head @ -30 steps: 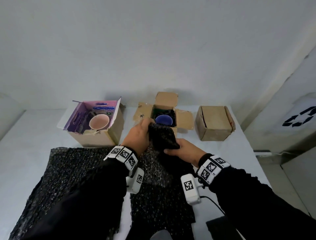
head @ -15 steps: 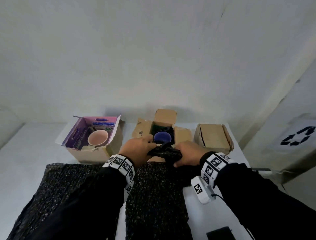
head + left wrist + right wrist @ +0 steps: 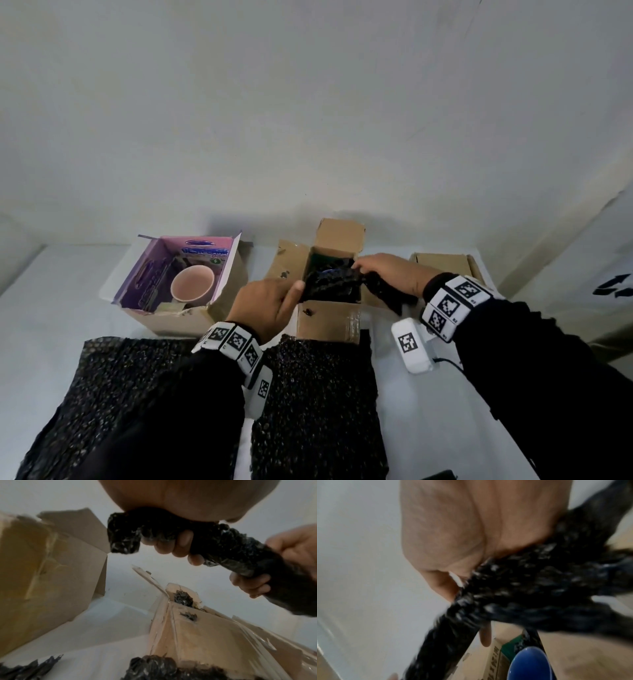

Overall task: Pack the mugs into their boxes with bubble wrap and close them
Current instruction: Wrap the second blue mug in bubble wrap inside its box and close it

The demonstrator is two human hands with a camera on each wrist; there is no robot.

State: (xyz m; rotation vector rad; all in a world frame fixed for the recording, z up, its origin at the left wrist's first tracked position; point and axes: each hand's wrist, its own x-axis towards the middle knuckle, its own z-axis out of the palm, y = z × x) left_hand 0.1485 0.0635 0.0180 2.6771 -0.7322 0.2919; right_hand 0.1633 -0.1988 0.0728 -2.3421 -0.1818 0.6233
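Observation:
A bunched piece of black bubble wrap (image 3: 330, 284) stretches over the mouth of the open middle cardboard box (image 3: 329, 318). My left hand (image 3: 270, 305) grips its left end and my right hand (image 3: 387, 274) grips its right end, which trails down past the box. In the left wrist view my left hand's fingers (image 3: 178, 546) curl round the bubble wrap (image 3: 154, 531). Beneath the bubble wrap (image 3: 539, 591) in the right wrist view sits the blue mug (image 3: 529, 665) inside the box. A pink mug (image 3: 192, 287) stands in the purple-lined box (image 3: 164, 315) at the left.
A closed cardboard box (image 3: 445, 265) stands at the right, partly behind my right wrist. Two flat sheets of black bubble wrap (image 3: 315, 404) lie on the white table (image 3: 51, 308) in front of the boxes. A wall runs close behind.
Both hands have carried the bunched bubble wrap forward from in front of the middle box to over its opening, now covering the blue mug. My right hand moved past the box's right side.

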